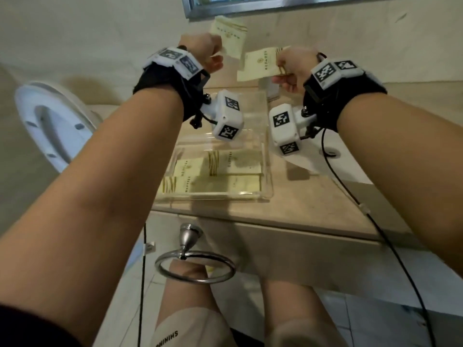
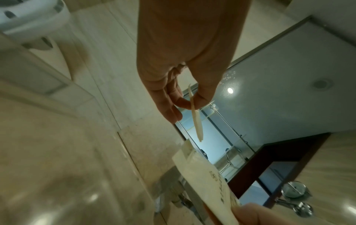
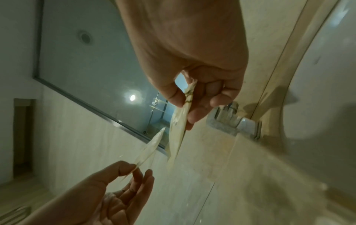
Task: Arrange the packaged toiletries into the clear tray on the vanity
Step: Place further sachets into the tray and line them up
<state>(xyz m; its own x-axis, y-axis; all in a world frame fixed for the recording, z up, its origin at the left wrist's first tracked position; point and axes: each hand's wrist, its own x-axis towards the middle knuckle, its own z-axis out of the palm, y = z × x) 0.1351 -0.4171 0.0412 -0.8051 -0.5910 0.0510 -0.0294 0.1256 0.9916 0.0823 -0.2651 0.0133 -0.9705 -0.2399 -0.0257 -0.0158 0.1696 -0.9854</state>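
Partly done, judged from the layout: three pale yellow packets (image 1: 213,175) are already laid flat in the clear tray (image 1: 267,189), bunched toward its near edge; the far half of the tray is left bare. Two more are not yet placed. One flat sachet (image 1: 230,37) is pinched between thumb and fingers of the left hand (image 1: 204,52), a second sachet (image 1: 259,67) is pinched the same way by the right hand (image 1: 294,68). Both are held in the air above the far edge of the tray, near each other but apart. No other loose packets can be made out on the counter (image 1: 313,204).

The tray is set at the front edge of the beige stone counter, near its left corner. A white basin rim (image 1: 304,165) is seen just right of the tray. A mirror frame (image 1: 275,8) is mounted on the wall behind, a chrome towel ring (image 1: 195,267) below the counter front, a white wall fixture (image 1: 50,123) at left. Tiled floor below.
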